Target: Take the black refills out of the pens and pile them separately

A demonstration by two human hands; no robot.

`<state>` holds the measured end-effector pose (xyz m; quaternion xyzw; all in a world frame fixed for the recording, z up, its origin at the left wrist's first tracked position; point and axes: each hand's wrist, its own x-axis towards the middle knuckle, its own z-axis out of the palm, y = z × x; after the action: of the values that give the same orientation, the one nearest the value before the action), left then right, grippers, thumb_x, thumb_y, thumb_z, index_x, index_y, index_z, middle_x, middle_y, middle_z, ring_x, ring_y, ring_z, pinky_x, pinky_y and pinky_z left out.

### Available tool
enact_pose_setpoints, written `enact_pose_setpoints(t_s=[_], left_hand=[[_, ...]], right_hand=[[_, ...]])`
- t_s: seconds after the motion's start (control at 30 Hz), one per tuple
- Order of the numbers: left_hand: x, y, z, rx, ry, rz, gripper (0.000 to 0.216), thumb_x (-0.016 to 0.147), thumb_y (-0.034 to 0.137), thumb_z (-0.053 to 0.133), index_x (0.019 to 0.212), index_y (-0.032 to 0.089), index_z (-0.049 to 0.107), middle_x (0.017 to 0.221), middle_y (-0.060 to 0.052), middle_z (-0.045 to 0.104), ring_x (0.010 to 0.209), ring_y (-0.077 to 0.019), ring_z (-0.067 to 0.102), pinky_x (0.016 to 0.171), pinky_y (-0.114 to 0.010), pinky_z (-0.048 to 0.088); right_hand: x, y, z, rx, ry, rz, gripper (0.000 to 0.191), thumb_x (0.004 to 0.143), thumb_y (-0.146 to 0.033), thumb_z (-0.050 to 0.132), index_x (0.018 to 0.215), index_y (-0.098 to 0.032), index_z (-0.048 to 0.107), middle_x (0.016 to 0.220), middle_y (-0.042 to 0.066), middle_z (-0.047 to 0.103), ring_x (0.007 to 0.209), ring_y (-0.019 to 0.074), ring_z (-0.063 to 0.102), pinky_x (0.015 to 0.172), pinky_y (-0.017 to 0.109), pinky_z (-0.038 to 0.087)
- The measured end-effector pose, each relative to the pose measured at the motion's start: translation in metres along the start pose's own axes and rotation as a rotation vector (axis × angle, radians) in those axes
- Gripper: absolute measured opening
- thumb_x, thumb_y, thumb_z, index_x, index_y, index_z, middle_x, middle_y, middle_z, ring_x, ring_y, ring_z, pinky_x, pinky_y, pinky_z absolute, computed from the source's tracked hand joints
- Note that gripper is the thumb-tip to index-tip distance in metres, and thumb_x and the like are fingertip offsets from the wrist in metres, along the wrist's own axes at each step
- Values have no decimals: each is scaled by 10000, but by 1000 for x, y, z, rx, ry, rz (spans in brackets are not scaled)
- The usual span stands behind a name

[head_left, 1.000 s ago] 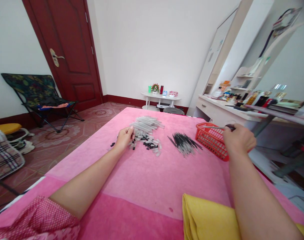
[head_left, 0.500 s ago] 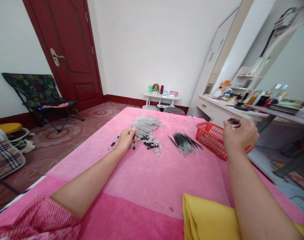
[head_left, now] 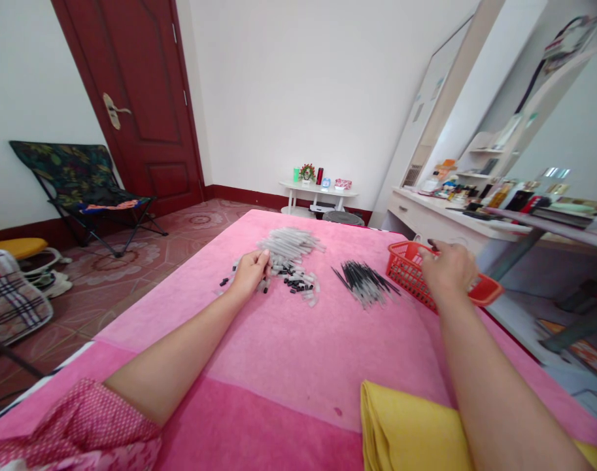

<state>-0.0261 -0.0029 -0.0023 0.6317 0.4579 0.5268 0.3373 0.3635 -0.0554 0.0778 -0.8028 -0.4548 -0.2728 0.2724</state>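
- Our left hand (head_left: 252, 269) rests by the near edge of the heap, thumb and fingers together; whether anything is pinched between them, we cannot tell.
- Our right hand (head_left: 450, 268) is out over the red basket (head_left: 409, 279), fingers curled, something dark at the tips; we can't make out if it's gripped.
- Clear tubes (head_left: 291, 243) lie piled on the pink cover (head_left: 283, 353), just beyond the left hand: light, stiff plastic, we judge, and smooth enough to roll over each other.
- For one of those, we'd pinch mid-length and lift straight up, so its neighbours don't scatter.
- Small caps (head_left: 301, 281), black and clear, lie on both sides of the left hand; next to weightless, we reckon, and easily flicked away, so fingertips on their sides suit best.
- Over between caps and basket, thin sticks (head_left: 365, 282) fan out in a loose bunch, dark at the far end, pale at the near; they look liable to bend, so we'd hold them gently around the middle.
- And the basket itself, partly behind the right hand: light, perhaps springy plastic, and we'd take it by the rim.
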Motion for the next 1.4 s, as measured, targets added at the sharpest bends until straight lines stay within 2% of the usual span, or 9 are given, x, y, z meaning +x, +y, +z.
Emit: enact_pose_setpoints(t_s=[0.1,0.2,0.3,0.43,0.73,0.93,1.17,1.27,1.4], left_hand=[[1,-1,-5,201,58,54,400,881,433,336,673,160,544,515,15,542,476,-111,463,501,-216,357],[1,-1,-9,494,67,147,324,869,360,388,744,168,616,688,-20,642,650,-148,563,621,-244,412],[-1,0,-9,772,-30,253,185,809,264,495,841,212,670,881,-36,673,837,-182,586,739,-271,428],[-5,0,-7,959,-145,309,177,795,243,529,863,234,693,919,-52,653,954,-206,560,829,-291,429],[-5,1,-4,1025,-144,269,195,790,248,548,921,236,692,957,-54,628,970,-210,553,827,-292,441],[-7,1,-4,1007,-108,285,193,807,276,532,922,233,680,952,-56,622,964,-211,551,806,-295,440],[2,0,-17,936,104,265,353,873,356,425,1145,215,602,1122,-96,589,1047,-231,524,906,-350,405],[7,-6,-24,931,117,187,404,878,391,405,1202,214,570,1207,-105,560,1089,-238,515,919,-360,406],[17,-13,-25,907,100,169,375,876,358,401,1148,206,610,1166,-95,596,1074,-224,533,929,-342,409]], right_hand=[[-6,-23,-3,132,-56,-121,383,860,-400,449,1107,-199,662,1013,137,623,900,243,557,693,319,364],[-19,-51,-4,240,-210,-266,324,843,-353,479,1027,-191,690,1013,94,648,917,212,576,757,292,397],[-36,-76,-4,255,-346,-395,295,840,-326,481,1000,-206,697,1010,66,667,924,190,591,775,265,407],[-54,-92,-3,140,-459,-482,274,829,-330,482,962,-248,707,990,55,686,933,204,606,707,265,413],[-64,-92,6,-71,-662,-423,248,764,-410,559,865,-237,706,935,79,691,884,239,629,659,294,429],[-70,-94,9,-77,-679,-446,246,752,-425,585,867,-232,685,969,75,679,908,239,621,702,308,440],[-71,-93,13,-72,-684,-463,232,757,-410,588,863,-230,687,949,77,682,907,238,621,714,321,446],[-73,-94,15,-68,-668,-450,239,761,-408,585,871,-223,689,946,87,684,908,240,625,700,318,449],[-77,-97,16,-59,-662,-449,241,763,-395,587,880,-211,691,949,95,685,922,231,626,721,311,447]])
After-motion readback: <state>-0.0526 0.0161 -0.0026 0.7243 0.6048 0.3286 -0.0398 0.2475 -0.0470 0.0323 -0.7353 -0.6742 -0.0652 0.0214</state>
